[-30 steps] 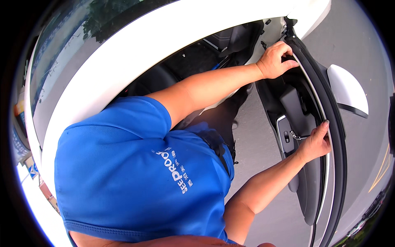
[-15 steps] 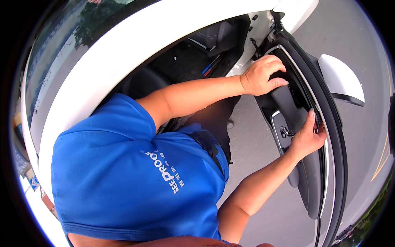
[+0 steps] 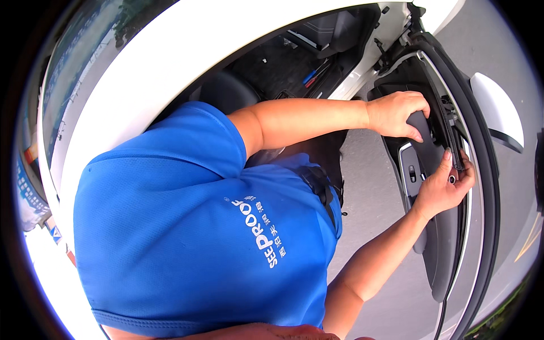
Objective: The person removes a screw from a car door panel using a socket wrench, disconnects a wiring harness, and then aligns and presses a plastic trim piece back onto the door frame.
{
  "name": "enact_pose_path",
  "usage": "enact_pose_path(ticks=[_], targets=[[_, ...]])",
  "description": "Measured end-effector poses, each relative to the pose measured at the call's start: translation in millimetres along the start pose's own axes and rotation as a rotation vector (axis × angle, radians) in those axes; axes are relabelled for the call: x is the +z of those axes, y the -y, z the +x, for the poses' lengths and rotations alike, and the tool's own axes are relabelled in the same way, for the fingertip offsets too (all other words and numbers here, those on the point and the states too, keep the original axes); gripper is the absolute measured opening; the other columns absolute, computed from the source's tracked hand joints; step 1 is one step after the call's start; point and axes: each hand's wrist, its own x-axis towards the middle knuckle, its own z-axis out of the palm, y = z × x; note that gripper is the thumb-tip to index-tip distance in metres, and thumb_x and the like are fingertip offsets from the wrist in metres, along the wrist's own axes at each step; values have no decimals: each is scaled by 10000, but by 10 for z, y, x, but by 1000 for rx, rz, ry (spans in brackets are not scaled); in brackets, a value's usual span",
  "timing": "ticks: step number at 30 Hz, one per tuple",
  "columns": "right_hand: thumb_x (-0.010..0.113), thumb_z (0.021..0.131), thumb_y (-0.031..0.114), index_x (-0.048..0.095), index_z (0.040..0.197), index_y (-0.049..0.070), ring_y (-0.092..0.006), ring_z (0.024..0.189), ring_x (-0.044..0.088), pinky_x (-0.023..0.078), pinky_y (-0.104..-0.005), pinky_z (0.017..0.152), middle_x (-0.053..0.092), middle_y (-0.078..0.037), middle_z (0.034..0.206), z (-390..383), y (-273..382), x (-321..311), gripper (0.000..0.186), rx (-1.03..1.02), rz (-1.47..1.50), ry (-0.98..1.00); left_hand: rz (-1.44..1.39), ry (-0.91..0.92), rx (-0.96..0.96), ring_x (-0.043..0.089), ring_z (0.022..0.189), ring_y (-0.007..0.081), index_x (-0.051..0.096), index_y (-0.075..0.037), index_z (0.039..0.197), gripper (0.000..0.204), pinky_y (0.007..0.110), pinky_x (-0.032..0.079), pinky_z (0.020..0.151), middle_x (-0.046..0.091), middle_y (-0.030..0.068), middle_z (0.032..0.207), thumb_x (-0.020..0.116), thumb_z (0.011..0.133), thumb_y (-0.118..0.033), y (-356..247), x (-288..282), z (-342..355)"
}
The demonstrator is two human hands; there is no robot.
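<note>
A white car's door stands open, its dark inner door panel (image 3: 439, 249) fitted with a grey armrest piece and a silver-edged switch plate (image 3: 409, 170). My left hand (image 3: 399, 116) is curled over the upper end of the grey piece, thumb on the near side and fingers over the top. Lower down, my right hand (image 3: 447, 187) pinches a thin black strip (image 3: 453, 141) along the panel's window-side edge, thumb on one side and fingers behind. A small round ring-like part shows by its fingers. Between strip and frame, small metal parts are visible in a gap.
Beyond the door frame (image 3: 481, 170) juts a white side mirror (image 3: 496, 107). Inside the car, tools with blue and red handles (image 3: 309, 79) lie near the sill. The white roof edge (image 3: 170, 73) curves along my left. Grey ground (image 3: 362, 209) lies between me and the door.
The whole view has shifted, with the door farther right. My left hand has come down onto the grey piece. More of the gap and metal parts beside the black strip now shows.
</note>
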Motion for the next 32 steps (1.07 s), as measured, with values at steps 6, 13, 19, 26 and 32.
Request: enact_pose_path(ticks=[6,13,19,26,32], targets=[[737,867,211,631,1095,37,-192,749,650,498,-277,621,695,-82,1002,76,79,-16,306,-88,-308,22,-39,-20,-30,599,948,322,607,-28,1006,456,395,487,818,617,122,980,846,670,-222,-16,27,4],[737,864,196,641,1082,42,-231,758,670,528,-319,633,691,-105,941,155,25,-38,284,-165,-449,51,-50,-22,-36,601,933,313,608,-28,1009,453,389,486,808,615,121,976,848,670,-210,11,19,7],[727,872,163,622,1090,16,-247,893,681,544,-317,694,684,-121,1051,109,79,-69,283,-171,-404,123,-65,-14,-54,605,931,318,603,-19,991,438,387,489,810,613,122,968,848,666,-185,-12,-11,23],[628,932,216,592,1118,-10,-394,903,642,522,-434,730,641,-219,1034,256,261,-140,295,-130,-554,332,-108,-56,-80,604,910,314,602,-24,951,370,396,483,805,601,123,925,825,673,-127,-65,-7,31],[622,934,188,559,1223,-20,-391,927,648,522,-436,760,639,-231,1092,381,260,-206,362,-27,-551,507,-197,-131,-160,603,919,314,578,-55,972,334,405,475,823,601,120,925,775,703,-61,-82,60,23]])
